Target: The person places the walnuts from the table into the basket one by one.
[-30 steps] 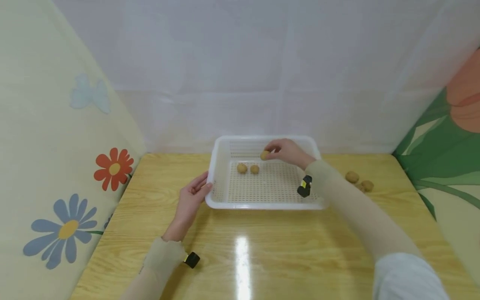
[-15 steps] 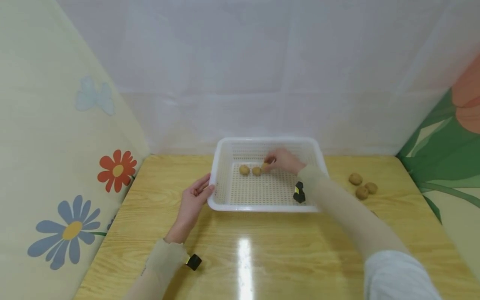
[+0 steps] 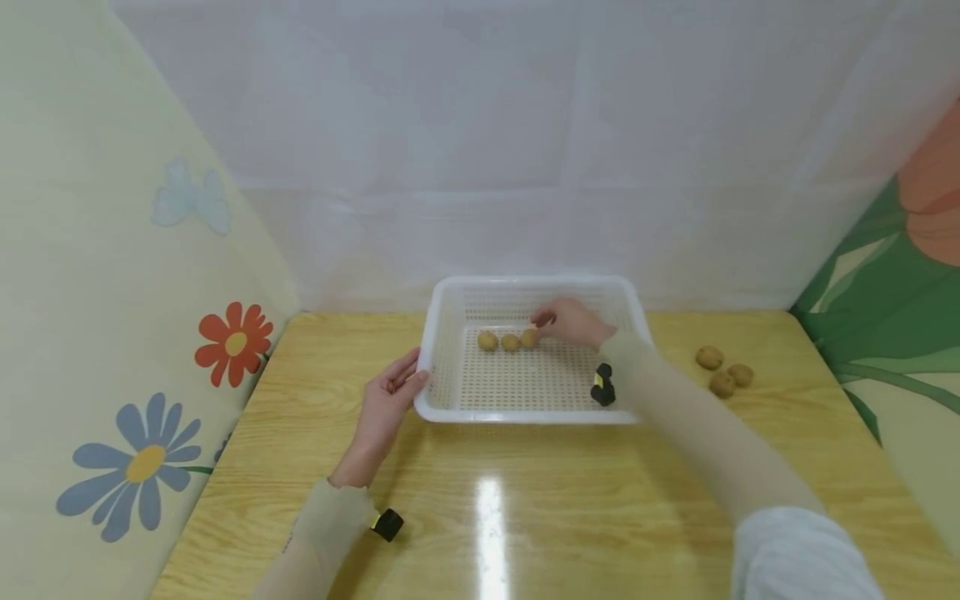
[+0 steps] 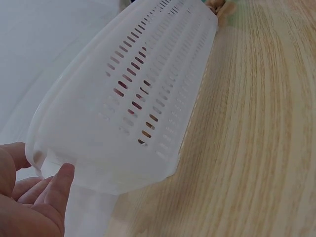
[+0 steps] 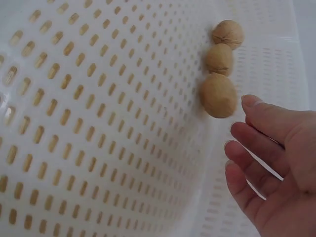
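A white perforated plastic basket (image 3: 525, 414) stands on the wooden table. My left hand (image 3: 386, 400) grips its left rim, with thumb and fingers on either side of the edge in the left wrist view. Inside the basket, three tan walnuts lie in a row along the far part of the floor: a left walnut (image 3: 487, 340), a middle walnut (image 3: 511, 342) and a right walnut (image 5: 218, 96). My right hand (image 5: 281, 163) is beside the right walnut, fingers loosely bent and holding nothing, with a small gap to the nut in the right wrist view.
Three more walnuts (image 3: 722, 384) sit close together on the table (image 3: 600, 500), right of the basket. A white cloth backdrop (image 3: 450, 167) hangs right behind the basket. Flower-patterned panels (image 3: 97, 292) flank the table on both sides.
My right hand has lowered a walnut from above the basket to its floor, beside the other two, and let it go. The left hand keeps its hold on the rim.
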### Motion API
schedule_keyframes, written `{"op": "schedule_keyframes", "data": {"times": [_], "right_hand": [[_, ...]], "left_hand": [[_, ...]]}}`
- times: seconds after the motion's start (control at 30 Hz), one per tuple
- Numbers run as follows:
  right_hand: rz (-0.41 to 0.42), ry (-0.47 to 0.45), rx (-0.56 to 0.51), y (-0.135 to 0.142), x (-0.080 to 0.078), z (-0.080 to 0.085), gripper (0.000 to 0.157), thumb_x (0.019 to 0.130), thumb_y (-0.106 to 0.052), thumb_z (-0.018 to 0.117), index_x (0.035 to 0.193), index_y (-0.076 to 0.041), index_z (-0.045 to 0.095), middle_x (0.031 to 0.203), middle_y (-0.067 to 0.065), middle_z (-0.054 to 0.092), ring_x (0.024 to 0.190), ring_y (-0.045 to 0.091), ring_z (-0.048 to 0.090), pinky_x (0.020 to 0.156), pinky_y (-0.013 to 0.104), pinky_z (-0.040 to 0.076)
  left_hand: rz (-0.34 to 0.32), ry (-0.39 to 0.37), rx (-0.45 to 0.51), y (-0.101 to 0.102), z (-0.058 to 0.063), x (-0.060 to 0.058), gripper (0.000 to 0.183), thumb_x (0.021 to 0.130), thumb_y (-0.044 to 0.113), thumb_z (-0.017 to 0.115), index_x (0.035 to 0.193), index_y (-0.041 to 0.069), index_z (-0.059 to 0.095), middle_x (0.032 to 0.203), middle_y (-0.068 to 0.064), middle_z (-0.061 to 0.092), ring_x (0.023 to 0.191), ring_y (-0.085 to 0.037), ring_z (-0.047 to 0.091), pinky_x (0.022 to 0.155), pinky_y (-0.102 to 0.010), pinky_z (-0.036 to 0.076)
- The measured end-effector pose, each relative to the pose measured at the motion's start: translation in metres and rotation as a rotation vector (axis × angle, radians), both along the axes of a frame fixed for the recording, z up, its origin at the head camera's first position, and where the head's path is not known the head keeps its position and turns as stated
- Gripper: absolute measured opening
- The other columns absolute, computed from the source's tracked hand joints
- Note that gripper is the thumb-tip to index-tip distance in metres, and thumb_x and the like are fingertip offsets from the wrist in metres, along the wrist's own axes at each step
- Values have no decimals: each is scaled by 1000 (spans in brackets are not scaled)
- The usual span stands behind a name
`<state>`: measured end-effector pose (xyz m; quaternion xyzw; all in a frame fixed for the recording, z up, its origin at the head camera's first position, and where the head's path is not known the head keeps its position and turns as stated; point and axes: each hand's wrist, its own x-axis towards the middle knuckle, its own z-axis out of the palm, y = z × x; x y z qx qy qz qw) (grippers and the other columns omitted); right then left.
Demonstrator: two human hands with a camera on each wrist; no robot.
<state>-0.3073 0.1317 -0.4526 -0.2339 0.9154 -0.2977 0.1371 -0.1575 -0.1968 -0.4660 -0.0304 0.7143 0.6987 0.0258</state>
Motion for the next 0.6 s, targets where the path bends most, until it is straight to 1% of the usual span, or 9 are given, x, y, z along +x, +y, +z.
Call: {"op": "schedule_keyframes", "data": {"times": [0.17,0.3,0.47,0.6], "right_hand": [[-28,-32,-37,9,6,21,35,101,-17,71,132,-1,68,129,17,70,118,33,65,103,49,53],[-32,-41,-56,16,16,37,35,102,-17,70,133,-1,67,129,16,70,117,32,66,101,49,54],[2,6,-47,28,31,51,34,101,-19,71,130,0,69,125,15,72,114,31,66,101,50,54],[-2,46,-41,41,42,59,32,100,-17,72,128,-1,70,122,14,73,110,31,67,99,50,55]], "left_hand": [[0,-11,3,0,1,0,52,105,17,65,154,7,50,150,-16,58,115,-6,67,91,-25,59],[-4,-13,6,0,2,0,52,106,16,64,155,8,49,151,-15,57,117,-8,67,92,-25,59],[-7,-14,3,1,3,1,52,106,17,64,155,8,49,151,-15,57,119,-9,66,93,-25,58],[-2,-18,4,2,3,-1,51,106,15,64,154,7,49,151,-16,57,118,-8,66,92,-25,58]]}}
